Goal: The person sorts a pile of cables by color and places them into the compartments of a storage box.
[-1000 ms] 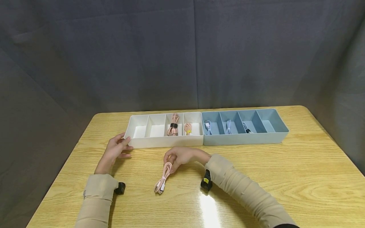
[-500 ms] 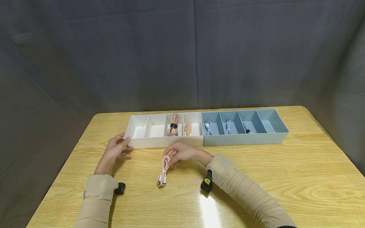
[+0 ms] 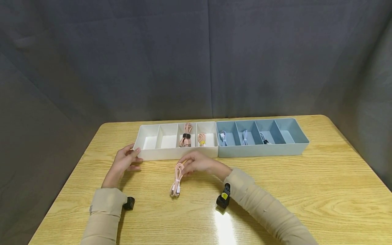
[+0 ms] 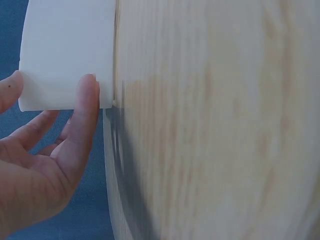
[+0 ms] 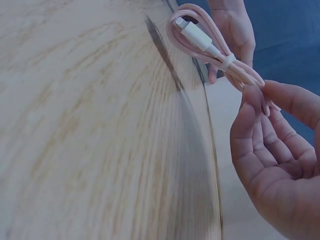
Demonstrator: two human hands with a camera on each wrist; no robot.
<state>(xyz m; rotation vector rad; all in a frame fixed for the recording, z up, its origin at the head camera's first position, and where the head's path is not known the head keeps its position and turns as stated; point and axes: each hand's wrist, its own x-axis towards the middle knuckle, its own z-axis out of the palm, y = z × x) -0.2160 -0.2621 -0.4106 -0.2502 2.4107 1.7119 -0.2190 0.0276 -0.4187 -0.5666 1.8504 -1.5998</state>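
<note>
My right hand pinches one end of a coiled pink cable and holds it hanging in front of the white tray. In the right wrist view the pink cable, with its white plug, dangles from my right hand's fingertips above the wood. My left hand rests with relaxed fingers against the white tray's front left corner. In the left wrist view, my left hand's fingers touch the white tray's wall. Two pink cable bundles lie in the tray's right compartments.
A blue tray with several compartments stands against the white one on the right and holds pale cables. Both sit toward the back of a wooden table. A grey cloth backdrop hangs behind.
My right hand has lifted the pink cable off the table and carried it a little toward the white tray. My left hand has stayed in place.
</note>
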